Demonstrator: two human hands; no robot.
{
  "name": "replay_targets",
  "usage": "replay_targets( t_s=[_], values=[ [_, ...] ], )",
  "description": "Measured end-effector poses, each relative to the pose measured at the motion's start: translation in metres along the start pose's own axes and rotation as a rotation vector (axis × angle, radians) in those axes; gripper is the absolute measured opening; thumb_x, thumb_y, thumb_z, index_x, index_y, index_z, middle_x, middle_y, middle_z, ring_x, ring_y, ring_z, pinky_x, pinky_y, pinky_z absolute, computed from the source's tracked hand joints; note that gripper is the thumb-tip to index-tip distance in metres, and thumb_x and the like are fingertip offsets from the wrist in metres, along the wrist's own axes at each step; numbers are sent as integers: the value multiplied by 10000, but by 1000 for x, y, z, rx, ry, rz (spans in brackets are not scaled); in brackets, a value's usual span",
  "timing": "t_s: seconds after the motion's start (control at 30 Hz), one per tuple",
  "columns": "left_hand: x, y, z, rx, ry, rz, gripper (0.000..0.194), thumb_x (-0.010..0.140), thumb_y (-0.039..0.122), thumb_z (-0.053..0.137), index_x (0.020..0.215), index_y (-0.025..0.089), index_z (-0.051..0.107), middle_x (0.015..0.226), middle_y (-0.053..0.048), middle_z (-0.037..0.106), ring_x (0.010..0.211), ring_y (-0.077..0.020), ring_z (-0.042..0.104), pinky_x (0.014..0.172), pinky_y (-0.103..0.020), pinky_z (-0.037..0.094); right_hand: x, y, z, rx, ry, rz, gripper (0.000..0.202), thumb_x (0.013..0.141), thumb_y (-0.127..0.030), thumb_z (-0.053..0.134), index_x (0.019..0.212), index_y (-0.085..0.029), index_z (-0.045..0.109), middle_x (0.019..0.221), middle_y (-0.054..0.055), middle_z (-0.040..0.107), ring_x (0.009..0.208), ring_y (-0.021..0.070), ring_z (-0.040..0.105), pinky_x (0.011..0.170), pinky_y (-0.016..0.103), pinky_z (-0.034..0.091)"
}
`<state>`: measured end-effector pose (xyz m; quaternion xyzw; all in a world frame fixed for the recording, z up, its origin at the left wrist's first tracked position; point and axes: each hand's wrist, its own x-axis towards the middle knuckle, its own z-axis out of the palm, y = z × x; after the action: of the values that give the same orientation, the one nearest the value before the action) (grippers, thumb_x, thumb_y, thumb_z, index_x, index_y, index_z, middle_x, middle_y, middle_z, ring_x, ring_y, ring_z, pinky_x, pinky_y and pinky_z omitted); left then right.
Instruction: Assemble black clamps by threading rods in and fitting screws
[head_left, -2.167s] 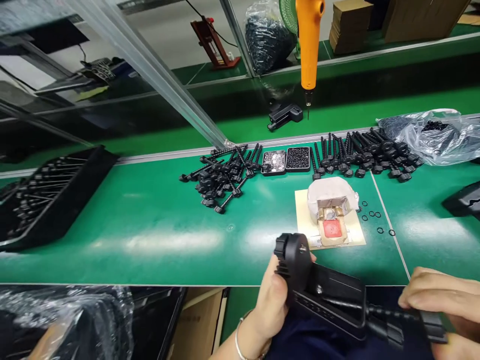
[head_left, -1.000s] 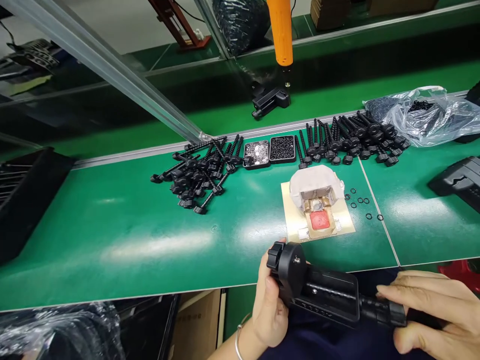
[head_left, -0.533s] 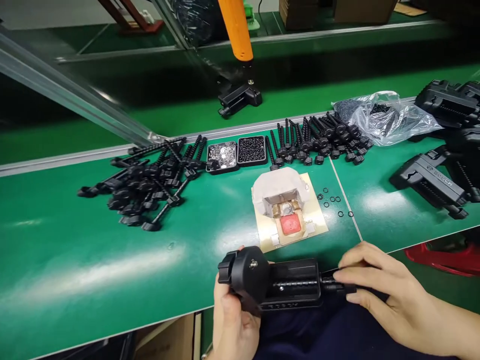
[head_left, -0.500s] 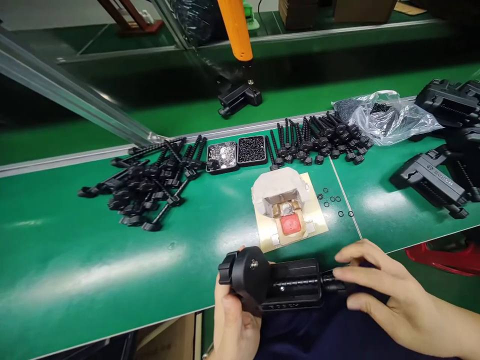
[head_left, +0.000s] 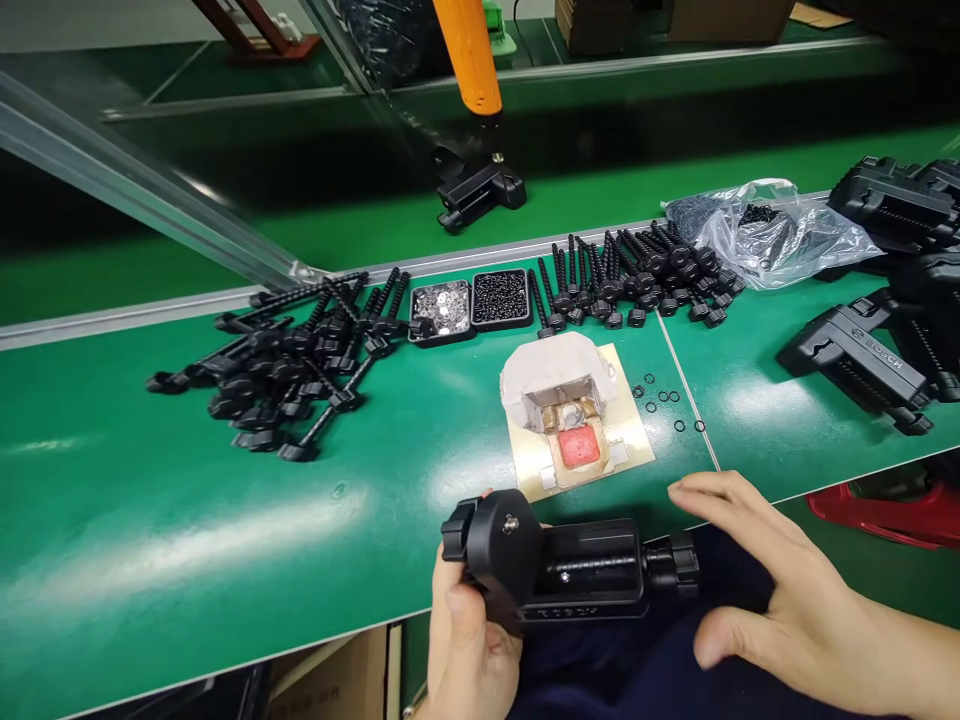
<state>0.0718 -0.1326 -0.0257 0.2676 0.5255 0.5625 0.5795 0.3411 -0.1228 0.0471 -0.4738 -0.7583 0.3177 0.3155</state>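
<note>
Knob just left of the right hand's spread, empty fingers — black holder lengthwise toward them, left hand grasping it.

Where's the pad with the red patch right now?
In the head view, the red-patched pad sits right of centre, below the tray of black bits and left of the loose rings.

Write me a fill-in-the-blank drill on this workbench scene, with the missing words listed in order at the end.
The left hand holds the black clamp; the right hand holds ____.
The pad on the pale fixture is coloured ____.
The hanging power screwdriver is coloured ____.
Small parts fill ____ square trays.

Missing words: nothing; red; orange; two.
</note>
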Motion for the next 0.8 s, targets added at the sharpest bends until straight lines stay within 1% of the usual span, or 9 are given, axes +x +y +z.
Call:
replay_targets(
  t_s=[0.1, 0.2, 0.37, 0.43, 0.5, 0.57, 0.63, 0.7, 0.8],
  values=[
    [-1, -6, -2, -37, 39, 5, 484, 873, 591, 642, 1256, 296, 674, 1133, -71, 760, 1115, -297, 705, 1005, -407, 569, 0, 1, 1, 46, -58, 3, 190, 1052, -347, 489, 1126, -227, 617, 1083, 71, 628, 1013, 154, 631, 885, 245, 573],
    [-1, -4, 0, -18, 28, -29, 589, 815, 640, 679, 1267, 263, 671, 1227, -118, 730, 1100, -341, 708, 944, -464, 600, -1, 0, 0, 52, -59, -23, 290, 1032, -344, 536, 1292, -216, 542, 1227, 110, 587, 1157, 182, 589, 962, 282, 555],
    [-4, 2, 6, 50, 63, -18, 674, 788, 658, 699, 1307, 233, 645, 1279, -145, 697, 1159, -354, 672, 975, -465, 578, 1, -1, 2, 108, -24, -30, 169, 1062, -277, 473, 1178, -225, 585, 1059, 61, 634, 1009, 153, 609, 898, 279, 546],
    [-3, 1, 8, 69, 79, 7, 702, 774, 684, 695, 1294, 215, 651, 1226, -153, 712, 1156, -366, 668, 975, -478, 577, 2, -1, 3, 68, -5, 9, 253, 1045, -402, 512, 1201, -213, 572, 1095, 81, 635, 1018, 182, 609, 897, 324, 547],
    [-2, 0, 8, 75, 90, 12, 718, 748, 723, 690, 1252, 211, 669, 1170, -155, 729, 1102, -375, 691, 929, -493, 599, 3, -1, 3, 72, -80, 67, 324, 1039, -496, 475, 1047, -201, 609, 999, 67, 652, 901, 179, 614, 807, 323, 553],
    [-2, -1, 8, 78, 133, 28, 674, 751, 719, 692, 1197, 213, 689, 1177, -148, 728, 1088, -362, 700, 909, -468, 610, 3, -1, 3, 124, -168, 81, 345, 1082, -396, 394, 903, -193, 606, 951, 53, 648, 856, 157, 607, 773, 297, 545],
    [-1, -1, 7, 63, 153, 43, 646, 732, 712, 717, 1157, 226, 702, 1182, -132, 729, 1070, -345, 710, 888, -436, 618, 3, 0, 2, 145, -148, 71, 270, 1079, -365, 419, 1026, -193, 621, 1072, 74, 644, 971, 160, 620, 851, 289, 548],
    [-2, 0, 7, 40, 140, 30, 660, 718, 710, 733, 1180, 240, 695, 1191, -119, 728, 1034, -333, 721, 872, -433, 622, 3, 0, 2, 156, -88, 52, 340, 1055, -480, 454, 1155, -192, 604, 1120, 90, 640, 1015, 170, 623, 885, 290, 547],
    [-3, 3, 9, 37, 112, -9, 697, 722, 695, 748, 1250, 246, 673, 1262, -115, 703, 1017, -311, 722, 870, -415, 620, 3, 1, 3, 201, -108, 77, 344, 1070, -472, 412, 1031, -204, 624, 958, 46, 652, 882, 146, 623, 824, 273, 542]
  ],
)
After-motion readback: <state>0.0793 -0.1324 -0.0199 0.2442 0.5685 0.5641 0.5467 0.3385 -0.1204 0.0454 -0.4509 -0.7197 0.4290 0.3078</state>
